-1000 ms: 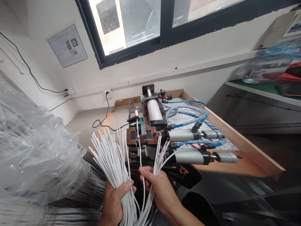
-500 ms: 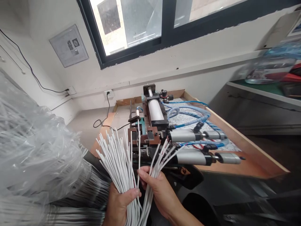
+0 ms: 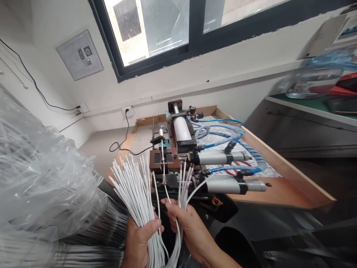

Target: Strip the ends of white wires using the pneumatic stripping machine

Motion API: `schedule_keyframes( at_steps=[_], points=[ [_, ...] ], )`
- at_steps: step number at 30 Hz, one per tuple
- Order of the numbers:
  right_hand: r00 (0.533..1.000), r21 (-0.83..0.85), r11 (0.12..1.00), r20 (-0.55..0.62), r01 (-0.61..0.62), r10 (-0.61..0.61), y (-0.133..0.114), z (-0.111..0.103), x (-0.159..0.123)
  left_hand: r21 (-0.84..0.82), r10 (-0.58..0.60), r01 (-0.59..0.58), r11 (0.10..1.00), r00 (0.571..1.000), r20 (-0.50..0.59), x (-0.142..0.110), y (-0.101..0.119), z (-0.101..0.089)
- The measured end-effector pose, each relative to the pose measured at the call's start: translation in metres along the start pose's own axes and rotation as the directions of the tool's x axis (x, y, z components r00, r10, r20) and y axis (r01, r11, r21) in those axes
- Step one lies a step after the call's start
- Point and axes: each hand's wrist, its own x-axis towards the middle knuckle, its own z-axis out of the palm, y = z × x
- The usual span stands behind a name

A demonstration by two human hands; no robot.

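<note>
A thick bundle of white cables (image 3: 136, 201) fans upward out of my left hand (image 3: 142, 238), which is closed round it with the thumb across the front. My right hand (image 3: 189, 227) is closed on a smaller bunch of white cables (image 3: 183, 186), some showing reddish tips. One single cable (image 3: 168, 194) runs from beside my right fingertips up between the jaws (image 3: 164, 179) of a pneumatic machine (image 3: 182, 130). Its upper end reaches toward a thin metal rod (image 3: 162, 150). The jaws look closed about this cable. Another loose cable (image 3: 156, 193) stands between the hands.
The machine sits in a shallow wooden tray (image 3: 292, 169) below a window, with blue air hoses (image 3: 237, 136) and two horizontal cylinders (image 3: 223, 184) on its right. Plastic-wrapped cable bundles (image 3: 55, 186) crowd the left. A green-topped shelf (image 3: 301, 104) holds a large clear bottle (image 3: 312, 82).
The two horizontal cylinder rods have shifted left and the machine's jaws have closed on the single cable. That cable, straight before, now bends below the jaws. My right fingers have slid slightly left.
</note>
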Motion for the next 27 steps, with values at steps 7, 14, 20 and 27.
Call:
schedule_keyframes(
  at_steps=[7, 14, 20, 27],
  points=[
    [0.993, -0.124, 0.985, 0.029, 0.121, -0.118, 0.000, 0.003, -0.003, 0.006, 0.023, -0.023, 1.000, 0.999, 0.044, 0.000, 0.004, 0.001],
    [0.976, -0.020, 0.988, -0.152, 0.153, -0.155, -0.001, 0.003, 0.010, -0.038, 0.010, -0.013, 0.999, 0.998, -0.066, 0.006, 0.014, 0.003],
    [0.982, 0.109, 0.989, -0.171, 0.100, -0.080, -0.005, 0.004, 0.019, -0.034, 0.014, -0.017, 0.999, 0.996, -0.090, 0.009, 0.016, 0.007],
    [0.992, 0.126, 0.991, 0.122, -0.037, 0.022, -0.011, 0.009, 0.012, -0.001, 0.025, -0.025, 1.000, 0.999, -0.048, 0.001, 0.012, 0.010]
  ],
)
